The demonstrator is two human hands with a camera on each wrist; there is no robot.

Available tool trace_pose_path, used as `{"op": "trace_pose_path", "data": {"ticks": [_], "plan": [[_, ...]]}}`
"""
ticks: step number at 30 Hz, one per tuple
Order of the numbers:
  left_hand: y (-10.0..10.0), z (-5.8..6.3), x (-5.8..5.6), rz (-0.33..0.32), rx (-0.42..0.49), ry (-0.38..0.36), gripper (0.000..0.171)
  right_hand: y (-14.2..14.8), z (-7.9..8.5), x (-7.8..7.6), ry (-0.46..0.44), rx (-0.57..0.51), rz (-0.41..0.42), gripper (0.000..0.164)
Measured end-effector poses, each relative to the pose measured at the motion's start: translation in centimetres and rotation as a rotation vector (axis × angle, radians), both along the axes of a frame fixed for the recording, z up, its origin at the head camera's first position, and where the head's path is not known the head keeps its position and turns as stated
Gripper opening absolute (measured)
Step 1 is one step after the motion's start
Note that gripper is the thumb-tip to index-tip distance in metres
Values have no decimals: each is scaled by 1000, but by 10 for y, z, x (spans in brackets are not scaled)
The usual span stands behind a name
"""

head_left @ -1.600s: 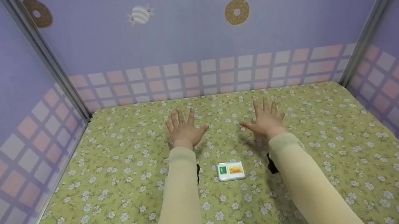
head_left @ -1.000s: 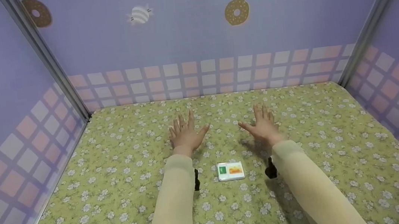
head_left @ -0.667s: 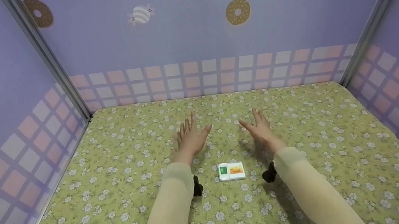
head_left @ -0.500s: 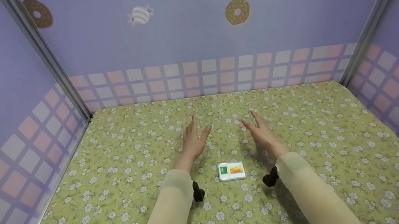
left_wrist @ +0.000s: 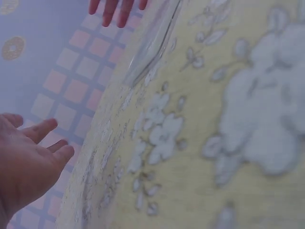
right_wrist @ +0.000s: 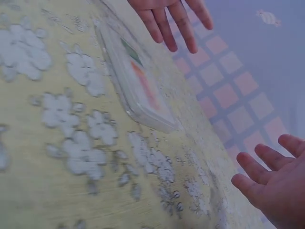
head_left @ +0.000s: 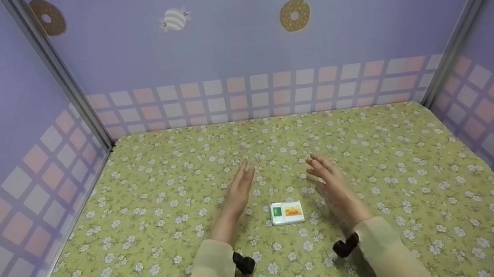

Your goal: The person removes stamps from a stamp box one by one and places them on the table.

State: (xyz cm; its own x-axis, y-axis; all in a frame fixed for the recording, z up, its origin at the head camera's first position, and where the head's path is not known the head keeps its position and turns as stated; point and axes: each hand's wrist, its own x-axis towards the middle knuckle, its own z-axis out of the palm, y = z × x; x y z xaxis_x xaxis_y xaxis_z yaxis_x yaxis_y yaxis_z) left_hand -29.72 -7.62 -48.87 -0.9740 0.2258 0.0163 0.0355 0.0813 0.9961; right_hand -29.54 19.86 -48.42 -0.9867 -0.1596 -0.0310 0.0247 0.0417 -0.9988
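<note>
A small flat case (head_left: 287,213) with clear edges, a green patch and an orange picture on its white face lies on the floral cloth. It shows closer up in the right wrist view, where the case (right_wrist: 143,86) is seen at a slant. My left hand (head_left: 236,194) is beyond and left of it, thumb side up, palm facing inward. On the other side my right hand (head_left: 337,185) mirrors it, its fingers loosely bent. Neither hand touches the case or holds anything. In the left wrist view only the case's clear edge (left_wrist: 155,45) shows.
A yellow-green floral cloth (head_left: 149,261) covers the surface. Purple walls with pink and white squares (head_left: 261,97) enclose it at the back and both sides, with grey corner posts (head_left: 462,28). Black wrist mounts (head_left: 244,263) stick out inward below the sleeves.
Both hands have turned from palms down with spread fingers to palms facing each other. They have drawn back toward me, with fingers closer together. The case stays where it was.
</note>
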Motion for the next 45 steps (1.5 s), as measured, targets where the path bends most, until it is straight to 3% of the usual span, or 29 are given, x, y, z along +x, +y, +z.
{"op": "trace_pose_path", "data": {"ticks": [4,10,16,22,27,32,38,45], "plan": [[-2,-2,8,-56,11,-37,67,-2,-5,8,-26,-34,25,62],[-4,-8,17,-129,-74,-65,62,-8,-13,17,-36,6,82,58],[-3,-10,22,-196,-219,-22,64,-13,-19,24,-43,54,103,57],[4,-6,27,-244,-372,4,76,-14,-25,27,-20,52,175,61],[6,-5,29,-266,-514,53,78,-11,-26,29,5,131,232,67],[7,-6,30,-276,-602,82,75,-11,-25,28,67,263,277,73],[6,-9,31,-272,-632,108,71,-13,-25,29,119,371,317,75],[7,-12,30,-269,-664,121,64,-15,-26,30,137,491,308,74]]}}
